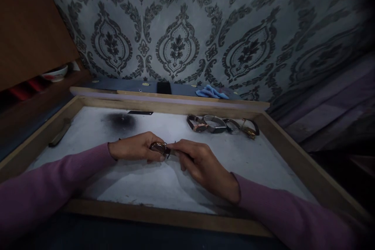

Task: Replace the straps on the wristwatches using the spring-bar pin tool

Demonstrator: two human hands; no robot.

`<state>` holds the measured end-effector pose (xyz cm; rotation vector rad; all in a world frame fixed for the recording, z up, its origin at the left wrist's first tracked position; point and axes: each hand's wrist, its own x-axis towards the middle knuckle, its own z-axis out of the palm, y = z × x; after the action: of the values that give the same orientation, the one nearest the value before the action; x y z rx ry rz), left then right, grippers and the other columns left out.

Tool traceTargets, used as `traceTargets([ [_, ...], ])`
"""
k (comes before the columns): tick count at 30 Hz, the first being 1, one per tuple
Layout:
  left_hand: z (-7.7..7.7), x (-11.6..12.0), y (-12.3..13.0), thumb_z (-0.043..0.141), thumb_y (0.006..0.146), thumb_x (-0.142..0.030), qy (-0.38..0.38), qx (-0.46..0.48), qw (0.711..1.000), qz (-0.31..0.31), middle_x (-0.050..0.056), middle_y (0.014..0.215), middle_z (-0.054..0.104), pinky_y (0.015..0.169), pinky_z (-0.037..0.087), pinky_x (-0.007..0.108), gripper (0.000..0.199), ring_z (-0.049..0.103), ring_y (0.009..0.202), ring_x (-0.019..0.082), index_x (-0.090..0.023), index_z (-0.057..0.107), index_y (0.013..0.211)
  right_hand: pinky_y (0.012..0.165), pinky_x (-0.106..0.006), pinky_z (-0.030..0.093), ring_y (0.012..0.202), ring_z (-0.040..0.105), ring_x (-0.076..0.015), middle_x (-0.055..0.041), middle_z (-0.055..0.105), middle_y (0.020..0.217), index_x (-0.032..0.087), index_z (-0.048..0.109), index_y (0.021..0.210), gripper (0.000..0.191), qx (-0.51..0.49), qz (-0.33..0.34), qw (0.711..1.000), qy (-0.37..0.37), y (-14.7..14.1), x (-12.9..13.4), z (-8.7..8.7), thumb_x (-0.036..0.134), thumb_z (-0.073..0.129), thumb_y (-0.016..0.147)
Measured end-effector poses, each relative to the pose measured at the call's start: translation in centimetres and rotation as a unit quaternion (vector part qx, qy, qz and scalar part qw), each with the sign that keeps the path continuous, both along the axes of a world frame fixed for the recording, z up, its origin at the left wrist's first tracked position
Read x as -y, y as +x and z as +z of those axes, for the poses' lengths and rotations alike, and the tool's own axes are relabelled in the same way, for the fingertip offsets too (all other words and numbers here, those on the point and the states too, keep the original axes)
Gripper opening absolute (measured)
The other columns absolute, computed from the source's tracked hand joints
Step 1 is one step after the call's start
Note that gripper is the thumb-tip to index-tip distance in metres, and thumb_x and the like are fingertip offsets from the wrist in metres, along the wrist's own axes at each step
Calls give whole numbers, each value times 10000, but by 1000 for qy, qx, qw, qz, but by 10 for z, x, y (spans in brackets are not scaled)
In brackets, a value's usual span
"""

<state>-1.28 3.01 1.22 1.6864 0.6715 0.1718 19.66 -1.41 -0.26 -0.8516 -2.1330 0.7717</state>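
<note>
In the head view, my left hand (140,147) is closed around a round wristwatch (159,148) with a dark dial and a gold-toned case. The watch is held just above the white board, near its middle. My right hand (197,159) is closed at the watch's right edge, its fingertips pinched together. Something thin and dark shows at those fingertips, too small and dim to tell whether it is part of the strap or a tool. Several other watches (215,124) stand on their sides in a row at the back right of the board.
A raised wooden frame (164,211) borders the white board (234,164). Along the left side lies a dark-handled tool (60,133). A flat black strip (140,113) rests near the back edge. Behind it are a blue cloth (211,91) and the patterned wall.
</note>
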Motion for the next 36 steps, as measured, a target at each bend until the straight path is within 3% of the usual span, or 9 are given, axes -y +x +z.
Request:
traceTargets([
  [11,-3,3,1,585,850,-342,-14,-8,999,38,-69,573,413,490,266,206,225,343,513,77,-123,613,894,500,-215,438,485,521,-82,8,597,656,144,669,1051,310,-11,-7,997,-70,0,2,-3,49,437,868],
  [28,-3,2,4,608,795,-295,-33,-10,997,67,-75,508,437,475,257,208,184,351,460,63,-118,659,806,504,-216,438,501,537,-94,34,567,577,153,650,1063,273,-12,-3,994,-106,-2,2,0,96,444,894],
  [36,-5,-1,2,603,788,-302,-31,-4,998,52,-71,493,443,465,252,211,171,357,450,68,-139,651,768,557,-248,441,540,577,-114,32,603,598,161,509,1151,227,19,-19,992,-124,-1,2,-2,173,444,934],
])
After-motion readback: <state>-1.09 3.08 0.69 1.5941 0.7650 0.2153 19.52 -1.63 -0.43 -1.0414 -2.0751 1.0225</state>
